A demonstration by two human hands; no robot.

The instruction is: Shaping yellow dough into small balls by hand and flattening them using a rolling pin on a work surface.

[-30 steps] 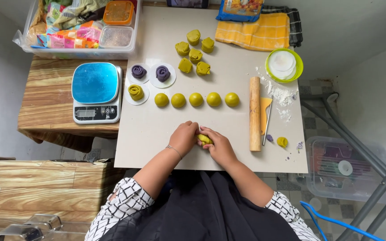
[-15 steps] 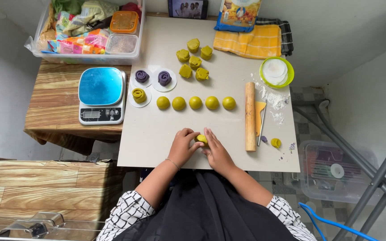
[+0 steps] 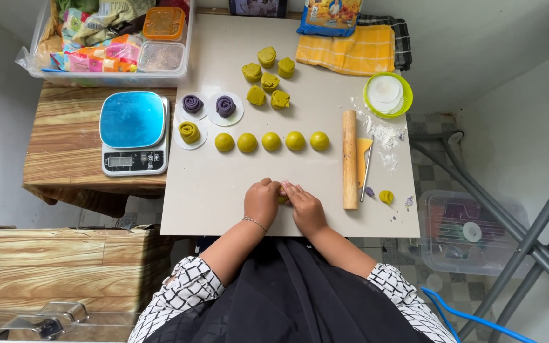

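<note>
My left hand and my right hand meet near the front edge of a pale work board, both closed on a small yellow-green dough piece that is mostly hidden between the fingers. Beyond them lies a row of several yellow-green dough balls. Further back sit several folded yellow-green dough pieces. On round white papers at the left are two purple dough rolls and one yellow-green roll.
A wooden rolling pin and a yellow scraper lie right of my hands, with a small dough scrap. A green bowl, a yellow towel, a blue-topped scale and a clear bin surround the board.
Both hands have stayed together on the dough piece near the board's front edge. Only the camera view has shifted slightly.
</note>
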